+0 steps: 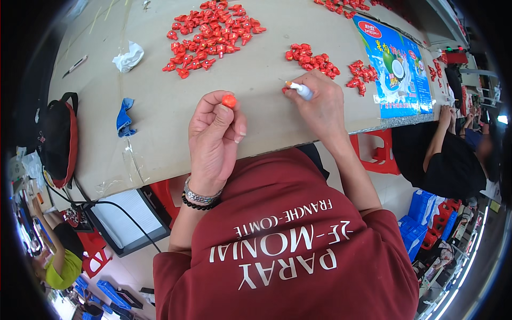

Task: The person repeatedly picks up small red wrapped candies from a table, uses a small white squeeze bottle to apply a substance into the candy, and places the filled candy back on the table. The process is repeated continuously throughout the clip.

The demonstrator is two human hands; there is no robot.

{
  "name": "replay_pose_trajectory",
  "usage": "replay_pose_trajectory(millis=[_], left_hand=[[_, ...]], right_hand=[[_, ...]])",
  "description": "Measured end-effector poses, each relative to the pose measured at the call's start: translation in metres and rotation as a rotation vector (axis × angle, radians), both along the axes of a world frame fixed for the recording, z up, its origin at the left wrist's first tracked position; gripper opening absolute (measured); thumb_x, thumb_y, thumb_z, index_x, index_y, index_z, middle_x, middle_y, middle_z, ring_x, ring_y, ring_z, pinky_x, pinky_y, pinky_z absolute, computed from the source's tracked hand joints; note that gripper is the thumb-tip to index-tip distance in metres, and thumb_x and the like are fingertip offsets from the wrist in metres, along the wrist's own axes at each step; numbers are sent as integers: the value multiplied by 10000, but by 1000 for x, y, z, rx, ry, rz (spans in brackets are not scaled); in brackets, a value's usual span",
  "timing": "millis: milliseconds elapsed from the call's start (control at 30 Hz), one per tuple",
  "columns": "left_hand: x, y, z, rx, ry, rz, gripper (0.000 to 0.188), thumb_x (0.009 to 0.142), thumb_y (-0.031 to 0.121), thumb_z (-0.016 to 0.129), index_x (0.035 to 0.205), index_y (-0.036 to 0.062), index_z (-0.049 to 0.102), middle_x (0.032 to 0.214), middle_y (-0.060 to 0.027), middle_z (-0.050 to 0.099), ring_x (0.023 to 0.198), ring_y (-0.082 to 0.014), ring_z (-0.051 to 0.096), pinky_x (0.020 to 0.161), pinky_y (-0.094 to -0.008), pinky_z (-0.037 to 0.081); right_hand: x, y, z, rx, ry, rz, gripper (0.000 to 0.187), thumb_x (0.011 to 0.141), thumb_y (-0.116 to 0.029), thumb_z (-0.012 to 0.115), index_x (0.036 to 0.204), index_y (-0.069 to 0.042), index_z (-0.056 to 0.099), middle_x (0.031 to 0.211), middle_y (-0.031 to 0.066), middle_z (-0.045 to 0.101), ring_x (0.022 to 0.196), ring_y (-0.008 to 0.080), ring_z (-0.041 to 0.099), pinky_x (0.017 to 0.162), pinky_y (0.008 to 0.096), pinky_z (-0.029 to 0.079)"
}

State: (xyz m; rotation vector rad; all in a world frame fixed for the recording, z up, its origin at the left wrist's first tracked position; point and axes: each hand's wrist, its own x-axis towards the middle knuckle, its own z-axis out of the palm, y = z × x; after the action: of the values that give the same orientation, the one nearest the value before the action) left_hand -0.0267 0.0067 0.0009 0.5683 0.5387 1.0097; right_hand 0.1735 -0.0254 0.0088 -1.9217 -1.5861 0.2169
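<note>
Over the table (162, 109), hands (213, 132) (324, 104) pinch a red piece (229, 101) (glossy, rounded) and white tube (304, 92).

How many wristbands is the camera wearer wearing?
2, both just behind the left hand: a silver band nearer it, and a black beaded band toward the elbow.

We are in a workshop: heaps of small red parts (216, 33) cover our counter (165, 125), with 2 other people (453, 154), blue bins (412, 232) and red stools (392, 166) around.
</note>
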Motion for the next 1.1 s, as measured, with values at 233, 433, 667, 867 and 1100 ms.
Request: replay_pose_trajectory(millis=[233,433,667,867,1100], left_hand=[[1,-1,-2,1,9,-14,176,924,136,582,1050,20,539,814,-24,565,612,-94,514,521,-211,371],[6,-5,0,35,75,-35,169,925,148,580,1033,20,553,857,-39,583,605,-100,504,515,-216,348],[13,-10,1,75,121,-41,161,919,131,590,1017,6,561,849,-42,605,607,-94,529,526,-214,384],[13,-10,-4,156,149,-58,128,909,80,590,1002,-4,569,894,-62,659,631,-70,558,547,-203,431],[13,-12,-2,212,207,-40,114,905,65,586,991,-8,572,888,-61,665,642,-56,557,550,-196,434]], right_hand=[[-9,-9,-14,168,-2,76,131,661,39,675,754,-45,637,746,54,605,696,242,617,579,332,481],[-10,-10,-6,185,241,84,136,689,51,670,787,-42,660,747,58,633,689,190,622,582,293,484],[-23,-12,28,316,579,227,181,681,84,730,826,0,662,822,82,646,786,160,602,683,272,486],[-28,-10,27,370,362,312,198,648,74,729,805,-29,668,793,78,638,743,172,629,598,275,502],[-28,-12,27,345,360,339,207,644,86,719,809,-26,667,800,76,632,717,169,628,567,271,504]])
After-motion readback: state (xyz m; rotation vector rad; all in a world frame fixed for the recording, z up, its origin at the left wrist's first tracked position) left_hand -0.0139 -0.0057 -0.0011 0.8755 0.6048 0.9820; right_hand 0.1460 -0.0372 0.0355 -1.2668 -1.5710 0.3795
